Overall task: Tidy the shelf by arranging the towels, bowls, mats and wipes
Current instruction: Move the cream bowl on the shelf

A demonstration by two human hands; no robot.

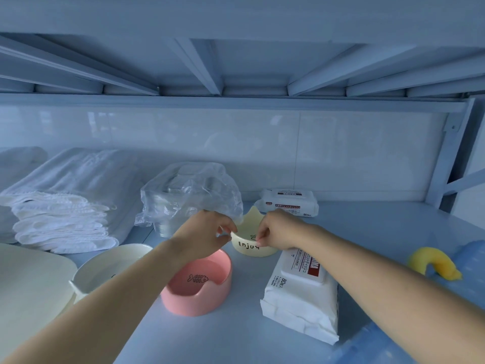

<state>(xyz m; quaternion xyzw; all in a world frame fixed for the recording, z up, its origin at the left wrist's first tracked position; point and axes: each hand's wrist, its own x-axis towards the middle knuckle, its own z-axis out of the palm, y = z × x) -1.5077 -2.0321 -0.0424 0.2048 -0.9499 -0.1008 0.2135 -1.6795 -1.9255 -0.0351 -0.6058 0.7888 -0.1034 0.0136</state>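
Two hands (207, 232) (278, 229), glossy cat-eared bowl (249, 249).

Clear plastic bag (189, 190) behind, yellow curved piece (433, 261) right.

Towels (65, 206) left — bowls (199, 302) centre, wipes (301, 295) right (one pack (288, 203) behind).

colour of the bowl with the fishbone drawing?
Pink bowl, black fishbone inside. Head view, the only one, shows it.
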